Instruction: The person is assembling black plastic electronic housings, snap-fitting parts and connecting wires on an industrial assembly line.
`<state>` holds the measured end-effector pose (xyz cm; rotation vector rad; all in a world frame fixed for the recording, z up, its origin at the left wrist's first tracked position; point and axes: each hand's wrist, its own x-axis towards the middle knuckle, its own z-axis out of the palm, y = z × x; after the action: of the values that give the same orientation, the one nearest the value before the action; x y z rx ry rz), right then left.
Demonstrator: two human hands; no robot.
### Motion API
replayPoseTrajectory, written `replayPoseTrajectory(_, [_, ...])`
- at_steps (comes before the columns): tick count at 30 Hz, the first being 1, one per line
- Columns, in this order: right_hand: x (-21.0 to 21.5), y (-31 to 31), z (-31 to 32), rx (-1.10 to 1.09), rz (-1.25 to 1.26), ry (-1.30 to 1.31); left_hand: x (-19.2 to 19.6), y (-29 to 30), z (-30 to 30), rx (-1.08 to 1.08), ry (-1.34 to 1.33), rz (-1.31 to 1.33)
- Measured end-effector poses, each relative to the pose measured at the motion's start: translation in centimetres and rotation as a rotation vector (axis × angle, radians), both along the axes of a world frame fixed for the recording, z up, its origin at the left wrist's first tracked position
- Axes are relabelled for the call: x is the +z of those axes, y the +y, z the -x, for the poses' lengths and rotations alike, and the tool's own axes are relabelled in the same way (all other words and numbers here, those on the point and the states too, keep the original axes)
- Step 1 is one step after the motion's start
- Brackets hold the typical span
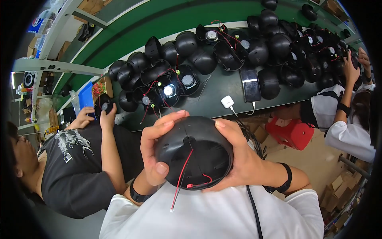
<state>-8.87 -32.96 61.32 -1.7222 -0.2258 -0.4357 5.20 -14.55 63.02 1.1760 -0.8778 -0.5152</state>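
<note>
Close to my chest I hold a round black plastic housing (203,149) between both hands. Its flatter, recessed side faces me. A thin red and black wire lead hangs out of it, ending in a small white plug (172,210). A shorter red wire ends in a red connector (190,185) by the lower rim. My left hand (157,147) grips the housing's left side, thumb on the front and fingers over the top. Around its right side wraps my right hand (240,159), thumb at the top; its other fingers are mostly hidden.
On the dark bench (215,93) stand many black housings (203,59), some opened with speakers and red wires. A phone (250,85) and a white charger (227,102) lie there too. Co-workers sit left and right (342,119). A red stool (290,131) stands right.
</note>
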Motion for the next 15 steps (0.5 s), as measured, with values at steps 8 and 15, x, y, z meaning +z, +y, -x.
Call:
replayPoseTrajectory(8, [0.78, -0.03, -0.21, -0.002, -0.01, 0.032, 0.32, -0.14, -0.11, 0.004, 0.046, 0.022])
replayPoseTrajectory(15, [0.6, 0.09, -0.36, -0.007, -0.004, 0.014, 0.72, 0.05, -0.26, 0.024, 0.041, -0.007])
